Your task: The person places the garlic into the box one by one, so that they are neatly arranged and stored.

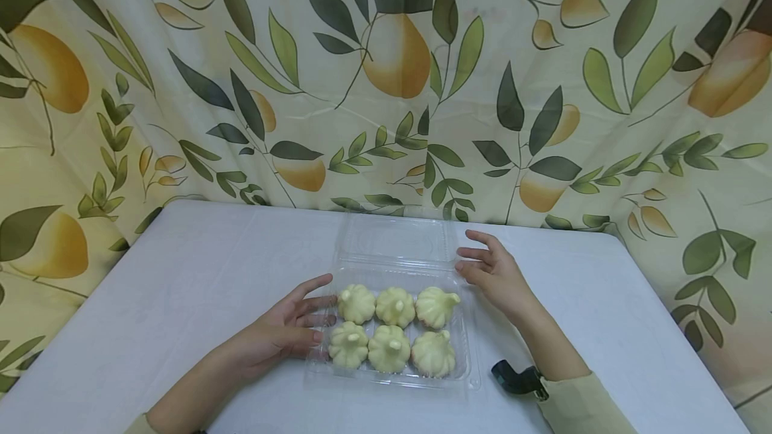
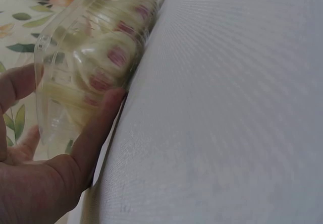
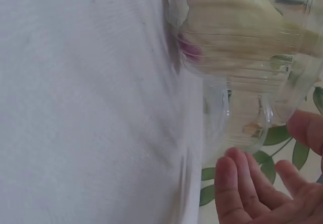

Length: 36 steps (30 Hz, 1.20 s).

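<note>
A clear plastic clamshell container (image 1: pixel 472 364) stands on the white table with its lid (image 1: pixel 395 240) folded back on the far side. Pale garlic bulbs (image 1: pixel 389 348), several in two rows, sit inside with most stems upward; their pinkish undersides show through the wall in the left wrist view. My left hand (image 1: pixel 280 333) lies along the container's left side, fingers spread, with the thumb (image 2: pixel 103 118) against the lower wall. On the right, my right hand (image 1: pixel 497 276) is beside the hinge end, fingers loosely extended. Whether its fingertips touch the plastic, I cannot tell.
A white cloth covers the table (image 1: pixel 211 273). Behind it hangs a curtain (image 1: pixel 386 119) printed with leaves and orange fruit. A black device (image 1: pixel 515 379) is strapped at the right wrist.
</note>
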### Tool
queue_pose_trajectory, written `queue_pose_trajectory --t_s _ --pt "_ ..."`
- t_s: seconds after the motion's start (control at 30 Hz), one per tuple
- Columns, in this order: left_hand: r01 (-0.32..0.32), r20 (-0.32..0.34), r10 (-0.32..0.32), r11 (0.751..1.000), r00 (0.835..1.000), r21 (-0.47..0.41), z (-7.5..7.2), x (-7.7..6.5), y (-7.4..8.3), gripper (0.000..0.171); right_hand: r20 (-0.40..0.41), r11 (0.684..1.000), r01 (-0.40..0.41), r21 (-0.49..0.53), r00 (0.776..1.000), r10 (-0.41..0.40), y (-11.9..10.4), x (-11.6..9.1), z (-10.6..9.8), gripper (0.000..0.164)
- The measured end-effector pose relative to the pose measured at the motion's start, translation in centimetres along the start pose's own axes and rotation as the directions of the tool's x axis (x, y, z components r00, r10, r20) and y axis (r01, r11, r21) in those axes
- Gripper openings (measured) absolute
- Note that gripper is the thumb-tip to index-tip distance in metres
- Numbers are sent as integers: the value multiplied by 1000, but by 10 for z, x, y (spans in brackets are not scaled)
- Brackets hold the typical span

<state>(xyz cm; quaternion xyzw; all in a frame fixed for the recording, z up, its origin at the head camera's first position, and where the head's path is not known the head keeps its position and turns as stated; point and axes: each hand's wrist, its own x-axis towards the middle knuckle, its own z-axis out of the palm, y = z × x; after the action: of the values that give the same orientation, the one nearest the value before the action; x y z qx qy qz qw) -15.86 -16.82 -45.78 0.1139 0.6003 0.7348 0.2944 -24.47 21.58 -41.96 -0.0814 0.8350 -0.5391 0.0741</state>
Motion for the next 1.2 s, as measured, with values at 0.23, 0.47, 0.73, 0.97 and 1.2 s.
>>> queue_pose_trajectory --t_s 0.23,0.47,0.73,0.97,1.2 --pt "-4 0 4 1000 1000 -17 0 0 -1 89 -40 999 -25 48 999 27 2 0 -2 66" --pt "-9 7 9 1000 1000 -22 0 0 0 88 -68 996 -4 92 998 10 1 0 -2 63" --pt "-20 17 21 999 1000 -31 0 1 -2 91 -147 992 -52 111 987 68 -2 1 -2 58" --pt "-18 25 19 999 999 -32 -1 1 -3 91 -119 989 -76 130 989 91 -1 0 -7 68" --pt "-17 24 17 1000 1000 -18 -1 2 -3 89 -125 991 -29 128 991 46 -2 0 -8 52"
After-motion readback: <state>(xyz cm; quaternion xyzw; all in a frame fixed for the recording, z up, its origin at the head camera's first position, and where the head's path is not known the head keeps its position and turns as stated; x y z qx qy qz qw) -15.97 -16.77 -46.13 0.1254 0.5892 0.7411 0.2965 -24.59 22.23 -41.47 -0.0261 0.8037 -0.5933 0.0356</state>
